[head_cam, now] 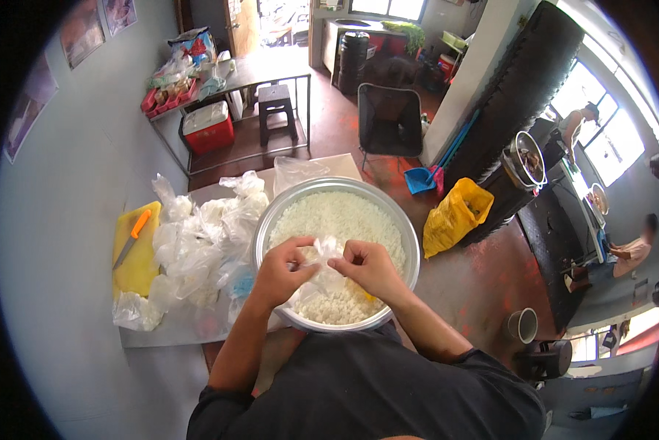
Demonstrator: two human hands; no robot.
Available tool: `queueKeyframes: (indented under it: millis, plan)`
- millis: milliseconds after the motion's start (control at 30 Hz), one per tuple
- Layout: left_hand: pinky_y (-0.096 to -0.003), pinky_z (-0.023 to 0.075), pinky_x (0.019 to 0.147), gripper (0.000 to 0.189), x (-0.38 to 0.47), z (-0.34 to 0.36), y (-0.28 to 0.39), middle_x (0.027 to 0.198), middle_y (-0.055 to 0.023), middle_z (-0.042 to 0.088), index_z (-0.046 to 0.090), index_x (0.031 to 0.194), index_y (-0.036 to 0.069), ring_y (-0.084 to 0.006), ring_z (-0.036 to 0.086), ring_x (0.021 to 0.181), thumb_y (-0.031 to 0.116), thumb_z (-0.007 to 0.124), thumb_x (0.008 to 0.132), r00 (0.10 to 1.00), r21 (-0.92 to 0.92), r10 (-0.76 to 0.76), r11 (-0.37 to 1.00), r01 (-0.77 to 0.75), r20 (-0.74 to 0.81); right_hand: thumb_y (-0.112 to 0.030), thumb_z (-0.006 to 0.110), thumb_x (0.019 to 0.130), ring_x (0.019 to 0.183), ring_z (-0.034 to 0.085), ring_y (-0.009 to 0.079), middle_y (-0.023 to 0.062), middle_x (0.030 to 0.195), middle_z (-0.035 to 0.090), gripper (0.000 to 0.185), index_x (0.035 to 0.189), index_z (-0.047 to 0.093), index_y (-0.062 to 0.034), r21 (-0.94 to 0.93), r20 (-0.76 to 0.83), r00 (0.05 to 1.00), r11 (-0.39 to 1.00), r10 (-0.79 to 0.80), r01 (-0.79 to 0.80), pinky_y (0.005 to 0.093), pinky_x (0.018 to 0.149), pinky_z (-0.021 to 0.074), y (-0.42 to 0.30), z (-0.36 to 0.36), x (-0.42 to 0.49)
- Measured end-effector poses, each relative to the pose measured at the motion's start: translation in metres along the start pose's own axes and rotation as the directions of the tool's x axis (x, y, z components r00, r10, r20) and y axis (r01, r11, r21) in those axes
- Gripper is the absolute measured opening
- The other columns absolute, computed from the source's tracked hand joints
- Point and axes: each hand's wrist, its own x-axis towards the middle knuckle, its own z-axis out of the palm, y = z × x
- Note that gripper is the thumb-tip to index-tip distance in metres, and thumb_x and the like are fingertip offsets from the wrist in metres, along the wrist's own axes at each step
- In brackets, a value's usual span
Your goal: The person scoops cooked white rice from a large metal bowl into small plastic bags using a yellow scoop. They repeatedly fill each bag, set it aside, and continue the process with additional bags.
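A large round metal pot (pixel 413 242) full of cooked white rice (pixel 335 212) stands before me. Over the rice, the gathered top of a clear plastic bag (pixel 327 246) sits between my two hands. My right hand (pixel 371 269) pinches it between thumb and bent index finger. Thumb and index finger of my left hand (pixel 283 269) curve around the bag's other side with their tips apart; whether they grip the plastic is unclear. Below my hands, the bag's body is partly hidden. Something yellow (pixel 369 291) shows beneath my right hand, mostly covered.
Several knotted plastic bags of rice (pixel 197 236) crowd the table left of the pot. Beyond them, an orange-handled knife (pixel 132 237) lies on a yellow cutting board (pixel 137 275). A yellow sack (pixel 456 217) and blue dustpan (pixel 419 180) occupy the floor at right. Two people are farther right.
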Motion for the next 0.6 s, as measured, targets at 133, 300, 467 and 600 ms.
queueKeyframes:
  millis: [133,300,467,600]
  plan:
    - [-0.0235,0.0416,0.055,0.047,0.007,-0.006,-0.010,0.079,-0.0002,0.062,0.066,0.140,0.001,-0.0051,0.052,0.061,-0.003,0.063,0.093,0.939,-0.056,0.038,0.997,-0.061,-0.342,-0.010,0.077,0.084,0.058,0.056,0.0256,0.0108,0.069,0.059,0.023,0.075,0.056,-0.0046,-0.402,-0.108,0.964,0.898,-0.243,0.181,0.0397,0.059,0.0475,0.007,0.007,-0.008]
    - [-0.0209,0.0246,0.043,0.041,-0.008,-0.033,-0.026,0.078,0.0018,0.060,0.070,0.134,0.003,-0.0028,0.031,0.045,-0.001,0.056,0.095,0.970,-0.803,-0.201,0.550,0.230,0.140,0.000,0.070,0.078,0.068,0.060,0.0287,0.0123,0.080,0.056,0.017,0.081,0.054,-0.0042,-0.447,-0.260,0.911,0.876,-0.320,0.180,0.0420,0.063,0.0488,0.028,0.006,0.008]
    - [-0.0318,0.0417,0.055,0.036,0.009,-0.035,-0.035,0.079,-0.0003,0.062,0.079,0.120,0.003,-0.0150,0.050,0.056,0.002,0.067,0.086,0.978,-0.003,-0.079,0.997,0.080,-0.191,0.012,0.062,0.076,0.095,0.067,0.0325,0.0142,0.099,0.062,0.023,0.092,0.063,-0.0035,-0.200,-0.159,0.898,0.904,-0.409,0.377,0.0413,0.081,0.0542,0.015,0.006,0.034]
    - [-0.0395,0.0573,0.089,0.051,0.034,-0.031,0.003,0.125,-0.0172,0.070,0.078,0.128,0.006,-0.0367,0.071,0.106,-0.004,0.063,0.080,0.833,0.670,0.319,0.737,0.082,-0.452,0.010,0.061,0.077,0.105,0.067,0.0358,0.0152,0.118,0.062,0.059,0.129,0.075,-0.0140,-0.597,-0.001,0.846,0.679,-0.532,0.427,0.0460,0.090,0.0557,-0.013,0.040,0.043]
